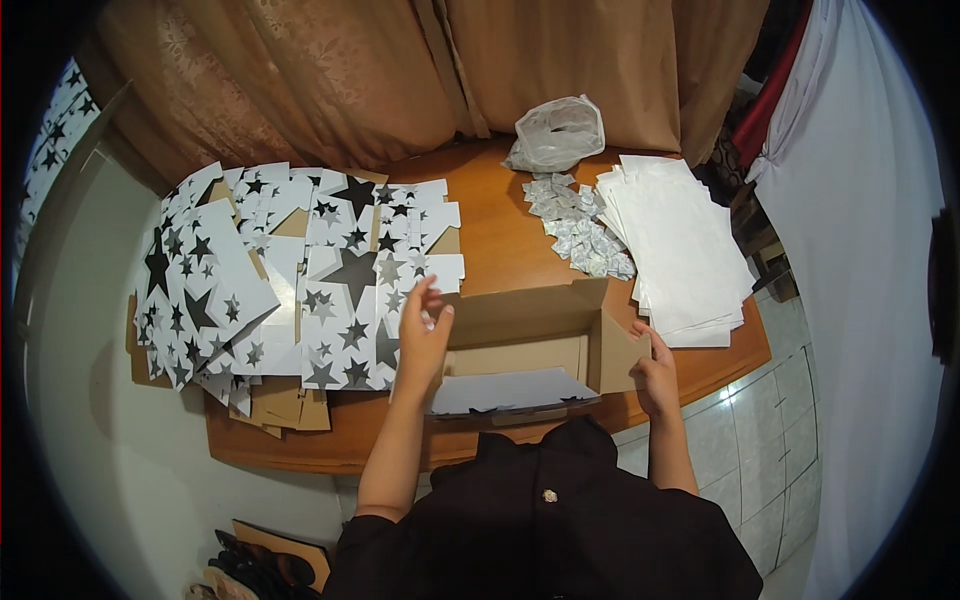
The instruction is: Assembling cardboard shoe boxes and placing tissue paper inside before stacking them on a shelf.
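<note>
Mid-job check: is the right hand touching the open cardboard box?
Touching. The head view shows the right hand at the open cardboard box's right end, thumb and fingers meeting the edge of its brown flap.

Wooden table [488, 222] bears starry cardboard [338, 262], a bag [562, 135], packets [588, 245], paper [682, 250] and, seemingly, a box [525, 328].

Left grip [432, 308] and right grip [656, 372] curl, forearms [392, 450] apart.
</note>
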Available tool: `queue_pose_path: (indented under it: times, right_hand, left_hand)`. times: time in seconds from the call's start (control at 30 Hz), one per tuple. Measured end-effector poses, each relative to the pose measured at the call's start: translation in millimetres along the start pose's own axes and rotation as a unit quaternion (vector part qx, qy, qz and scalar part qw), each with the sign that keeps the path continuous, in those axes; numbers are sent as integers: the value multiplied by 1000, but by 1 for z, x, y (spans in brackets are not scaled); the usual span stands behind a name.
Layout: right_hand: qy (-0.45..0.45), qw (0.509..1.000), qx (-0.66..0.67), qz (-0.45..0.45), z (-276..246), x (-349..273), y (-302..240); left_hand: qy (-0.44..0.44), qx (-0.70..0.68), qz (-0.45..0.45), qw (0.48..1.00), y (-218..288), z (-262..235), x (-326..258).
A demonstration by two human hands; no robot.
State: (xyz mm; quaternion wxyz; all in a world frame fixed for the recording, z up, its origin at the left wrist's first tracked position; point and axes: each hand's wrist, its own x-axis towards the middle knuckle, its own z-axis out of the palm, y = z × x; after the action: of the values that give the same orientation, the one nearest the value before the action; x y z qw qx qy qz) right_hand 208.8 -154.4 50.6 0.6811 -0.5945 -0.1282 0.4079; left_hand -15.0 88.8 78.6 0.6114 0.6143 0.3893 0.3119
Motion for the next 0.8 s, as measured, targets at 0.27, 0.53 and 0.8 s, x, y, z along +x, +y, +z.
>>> queue_pose_path:
  times: [0.27,0.53,0.8]
  right_hand:
    - [15,990,-69,-124,-1,14,6]
    - [44,974,-127,-184,5,13,2]
    - [37,960,-171,-218,22,4,-8]
  left_hand:
    - [-39,405,217,887,-16,5,5]
    - [-179,462,271,826,-21,27,-58]
    - [-357,549,271,706,-26,45,-44]
